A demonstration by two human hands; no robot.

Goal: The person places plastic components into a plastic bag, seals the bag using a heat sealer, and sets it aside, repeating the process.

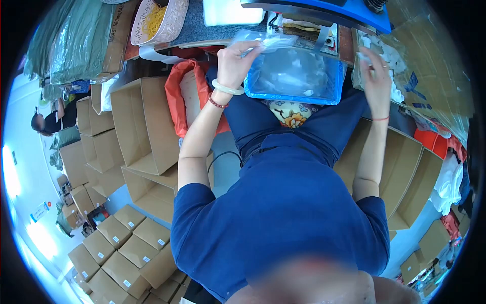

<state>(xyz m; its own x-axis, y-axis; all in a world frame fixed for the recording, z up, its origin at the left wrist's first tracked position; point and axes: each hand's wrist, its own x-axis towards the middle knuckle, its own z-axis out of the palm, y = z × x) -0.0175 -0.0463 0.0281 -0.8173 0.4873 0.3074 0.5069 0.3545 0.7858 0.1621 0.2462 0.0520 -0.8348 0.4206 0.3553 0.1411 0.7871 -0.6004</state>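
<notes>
My left hand [236, 63] is closed on a clear plastic bag [271, 42], pinching it between thumb and fingers. The bag hangs over the back rim of a blue-lined bin [291, 98] that holds clear plastic pieces. To the right, my right hand [375, 76] is raised beside a cardboard box with white items [396, 61] in it. Its fingers are slightly blurred but look apart, and I see nothing held in them.
A white basket of yellow rubber bands [153, 21] and a white tray [234, 13] sit on the worktop. A blue machine [354, 12] stands at the back. Open cartons [144, 126] flank my legs. Closed boxes [121, 248] are stacked behind left. Another person [58, 116] is farther left.
</notes>
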